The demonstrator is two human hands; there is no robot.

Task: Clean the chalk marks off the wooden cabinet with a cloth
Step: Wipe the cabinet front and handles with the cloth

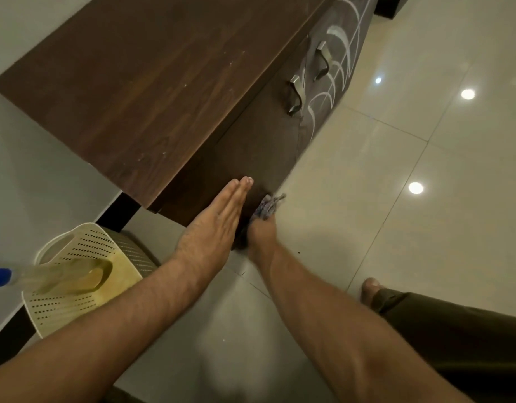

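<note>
At frame centre, the right hand (261, 234) grips the cloth (266, 207) against the cabinet (251, 158); beside it, the left hand (214, 225) presses flat, fingers together. No writing is readable.

Fingers of right hand (261, 237) hidden under bunched cloth (267, 206), chalk marks (338, 62) and cabinet (134, 82) cut off at top edge, blurred bottle (62, 276) cropped at left edge, foot (370, 289) partly hidden behind trouser leg (454, 330)

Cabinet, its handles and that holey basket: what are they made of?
The cabinet looks like dark brown wood or wood-look board, with streaky grain and a dull sheen. The handles seem to be brushed metal, grey and glinting. The basket is probably cream plastic, thin with rows of small holes.
</note>
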